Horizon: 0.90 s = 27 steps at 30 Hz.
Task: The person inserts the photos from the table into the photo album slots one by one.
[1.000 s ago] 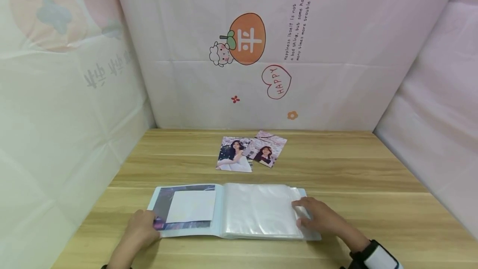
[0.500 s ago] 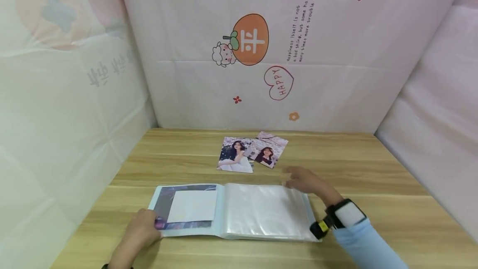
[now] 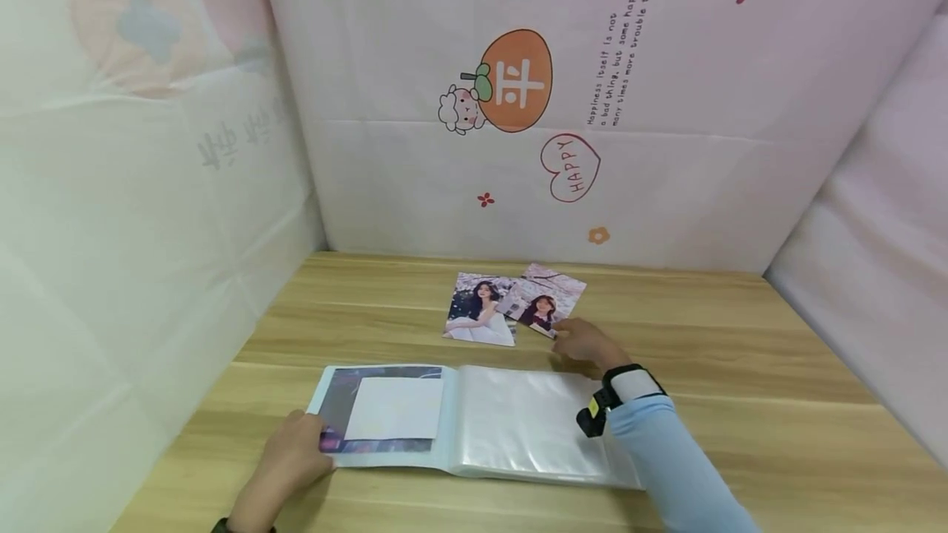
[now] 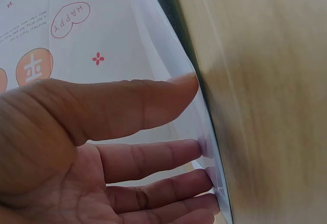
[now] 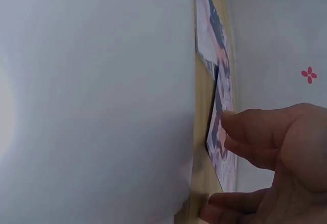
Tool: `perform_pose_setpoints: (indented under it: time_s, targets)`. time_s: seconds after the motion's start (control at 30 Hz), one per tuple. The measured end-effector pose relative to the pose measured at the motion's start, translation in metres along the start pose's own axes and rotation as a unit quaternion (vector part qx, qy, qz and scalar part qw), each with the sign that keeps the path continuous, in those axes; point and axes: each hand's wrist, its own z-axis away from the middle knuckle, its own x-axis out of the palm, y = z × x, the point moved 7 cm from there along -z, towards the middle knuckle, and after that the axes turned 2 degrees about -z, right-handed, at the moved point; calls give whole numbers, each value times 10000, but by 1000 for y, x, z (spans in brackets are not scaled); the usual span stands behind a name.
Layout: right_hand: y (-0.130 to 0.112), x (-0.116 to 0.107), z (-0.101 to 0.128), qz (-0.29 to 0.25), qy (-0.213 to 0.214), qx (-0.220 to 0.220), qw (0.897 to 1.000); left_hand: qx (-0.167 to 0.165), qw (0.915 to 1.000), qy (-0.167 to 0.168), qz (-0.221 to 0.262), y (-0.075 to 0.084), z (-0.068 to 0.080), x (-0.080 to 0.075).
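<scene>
An open photo album (image 3: 518,428) lies near the table's front edge, with a white card (image 3: 392,408) on its left page and clear sleeves on the right. My left hand (image 3: 295,452) rests with straight fingers (image 4: 153,155) on the left page's lower corner. Two portrait photos lie behind the album, one on the left (image 3: 480,321) and one on the right (image 3: 550,299), slightly overlapping. My right hand (image 3: 580,341) reaches over the album, and its fingertips (image 5: 240,127) touch the near corner of the right photo (image 5: 217,106). No grip on it shows.
The wooden table (image 3: 741,401) is boxed in by cloth-covered walls at the left (image 3: 111,229), back (image 3: 666,146) and right (image 3: 874,253). Bare wood lies to the right of the album and photos.
My right hand has left the album's right page and moved forward to the right photo. The left hand has stayed on the album's left corner.
</scene>
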Motion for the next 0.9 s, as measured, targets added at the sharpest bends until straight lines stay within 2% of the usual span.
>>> perform_pose_setpoints:
  time_s: [0.1, 0.2, 0.27, 0.37, 0.5, 0.73, 0.9]
  targets:
    - [0, 6, -4, 669, -140, -38, 9977, 34, 10000, 5, -20, 1, -2, 1]
    - [-2, 9, -5, 1367, -291, -238, 9899, 82, 10000, 28, -25, 3, -3, 1]
    - [-2, 9, -3, 1568, -337, -382, 9863, 86, 10000, 36, -35, 3, -4, 2]
    - [2, 4, 1, 1372, -180, -509, 9891, 107, 9999, 42, -50, 3, -4, 2]
    - [11, -4, 7, 739, 7, -372, 9966, 82, 9999, 31, -49, 1, -3, 3]
    - [18, -13, 14, 809, 111, -246, 9964, -45, 9997, -122, -183, -4, -3, 3]
    - [29, -22, 17, 814, 372, 192, 9958, -67, 9997, -170, -149, -7, -2, 3]
